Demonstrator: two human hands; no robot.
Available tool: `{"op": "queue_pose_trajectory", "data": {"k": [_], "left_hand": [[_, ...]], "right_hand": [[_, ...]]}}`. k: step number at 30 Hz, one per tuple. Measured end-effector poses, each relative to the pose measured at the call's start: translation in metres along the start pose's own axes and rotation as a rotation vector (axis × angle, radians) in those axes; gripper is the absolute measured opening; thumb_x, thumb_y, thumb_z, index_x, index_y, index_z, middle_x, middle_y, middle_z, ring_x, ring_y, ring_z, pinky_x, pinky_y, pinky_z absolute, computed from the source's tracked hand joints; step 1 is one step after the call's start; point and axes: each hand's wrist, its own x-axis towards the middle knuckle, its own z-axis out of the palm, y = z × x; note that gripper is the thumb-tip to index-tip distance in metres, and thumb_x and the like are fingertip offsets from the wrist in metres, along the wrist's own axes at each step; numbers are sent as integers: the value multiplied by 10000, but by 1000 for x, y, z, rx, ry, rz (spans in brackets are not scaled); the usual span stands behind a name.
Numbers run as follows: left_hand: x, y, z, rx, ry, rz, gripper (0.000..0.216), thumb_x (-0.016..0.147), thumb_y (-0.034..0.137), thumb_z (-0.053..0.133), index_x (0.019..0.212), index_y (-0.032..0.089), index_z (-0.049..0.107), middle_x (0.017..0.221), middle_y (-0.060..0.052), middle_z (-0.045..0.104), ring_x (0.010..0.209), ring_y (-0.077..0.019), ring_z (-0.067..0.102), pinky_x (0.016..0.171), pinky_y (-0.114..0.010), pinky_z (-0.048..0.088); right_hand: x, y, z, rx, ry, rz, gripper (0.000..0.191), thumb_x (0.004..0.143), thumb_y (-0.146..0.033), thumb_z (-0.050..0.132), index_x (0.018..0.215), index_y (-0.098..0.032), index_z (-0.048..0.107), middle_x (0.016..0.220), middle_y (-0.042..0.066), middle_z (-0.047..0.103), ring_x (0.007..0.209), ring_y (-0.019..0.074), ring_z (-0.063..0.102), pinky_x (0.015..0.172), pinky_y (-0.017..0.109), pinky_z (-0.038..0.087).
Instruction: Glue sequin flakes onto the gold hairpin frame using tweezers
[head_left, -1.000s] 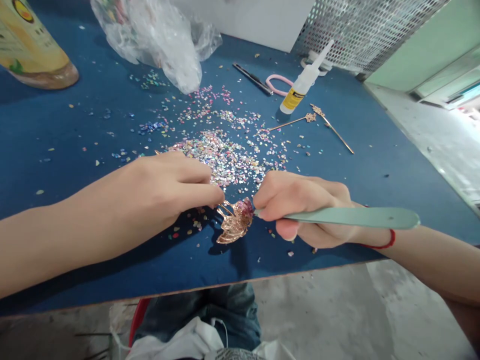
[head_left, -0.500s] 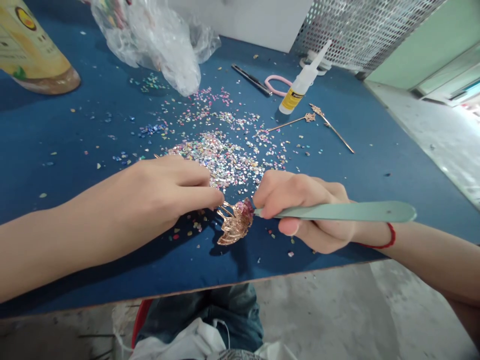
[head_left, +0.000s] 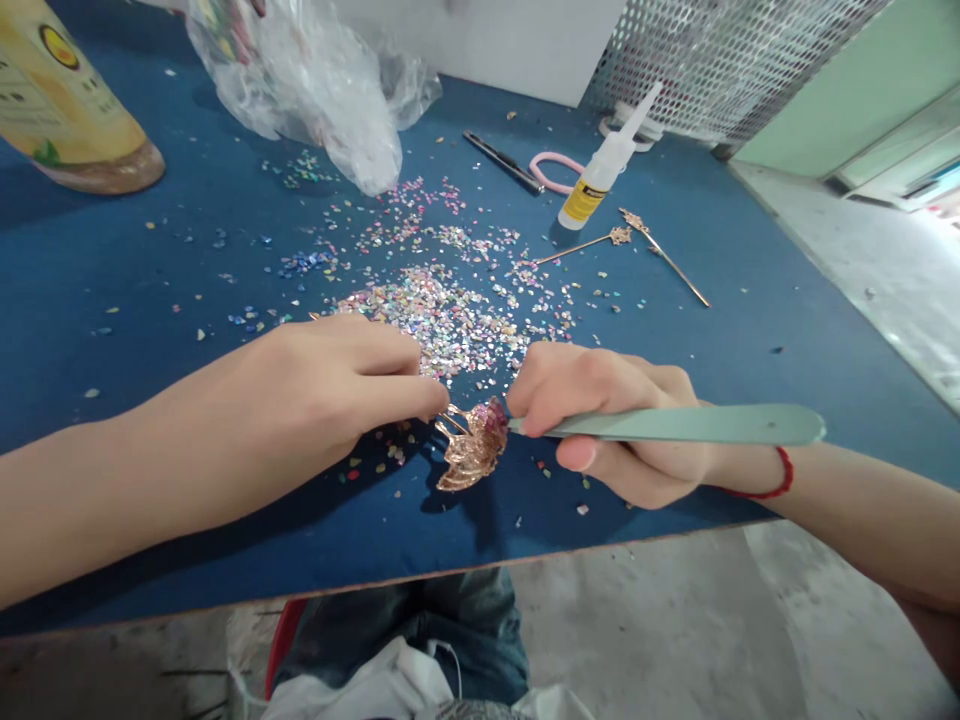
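Observation:
My left hand [head_left: 322, 395] pinches a gold hairpin [head_left: 472, 455] by the fingertips, its thin stem partly hidden under the hand. The ornament is leaf- or fan-shaped, with a patch of purple-pink chips on its upper right part. In my right hand [head_left: 607, 410] is a pair of pale green tweezers [head_left: 697, 424], closed in the fingers, the flat end pointing right. Their tip is at the purple patch; whether a chip sits in it is too small to tell. Just beyond both hands lies a heap of shiny shell-like chips [head_left: 442, 315].
Two more gold hairpins [head_left: 679, 275] lie at right behind a glue bottle [head_left: 592, 185]. Near them are a pink ring [head_left: 553, 156] and a black pen [head_left: 502, 162]. Clear plastic bags [head_left: 330, 95] and a yellow drink bottle [head_left: 71, 110] stand farther left on the blue table [head_left: 202, 545].

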Motion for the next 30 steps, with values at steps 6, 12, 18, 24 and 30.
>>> {"op": "queue_pose_trajectory", "data": {"k": [6, 12, 18, 24, 30], "left_hand": [[-2, -3, 3, -2, 30, 37, 384, 975, 65, 261, 941, 228, 606, 869, -12, 647, 788, -150, 621, 660, -249, 413], [-2, -4, 3, -14, 33, 61, 351, 960, 52, 279, 961, 230, 582, 862, -9, 639, 779, -149, 622, 659, -244, 417], [-2, -6, 1, -32, 27, 65, 323, 947, 47, 309, 945, 217, 584, 855, -11, 639, 750, -146, 620, 627, -238, 414], [-2, -6, 3, -41, 28, 62, 377, 899, -5, 291, 975, 214, 588, 866, -12, 637, 771, -147, 627, 635, -243, 420], [-4, -2, 2, 21, 124, 55, 419, 869, -45, 303, 1049, 235, 557, 904, 3, 623, 776, -133, 595, 666, -236, 424]], "right_hand": [[-1, 0, 0, 8, 0, 3, 212, 1023, -232, 425, 948, -95, 568, 802, 47, 544, 801, 113, 531, 726, 248, 514], [-1, -2, -1, 34, -7, 23, 177, 1017, -229, 436, 960, -121, 565, 757, 22, 513, 803, 114, 528, 742, 246, 515], [-1, -1, -2, 17, 0, 6, 113, 993, -212, 485, 983, -137, 568, 799, 38, 547, 816, 120, 551, 754, 265, 518], [0, -4, -4, 48, 118, 30, 177, 1010, -280, 434, 915, -207, 565, 761, 15, 545, 691, 107, 554, 630, 256, 491], [5, -1, -4, 124, 553, 269, 282, 1023, -269, 421, 765, -214, 521, 742, -2, 543, 705, 116, 528, 658, 288, 433]]}}
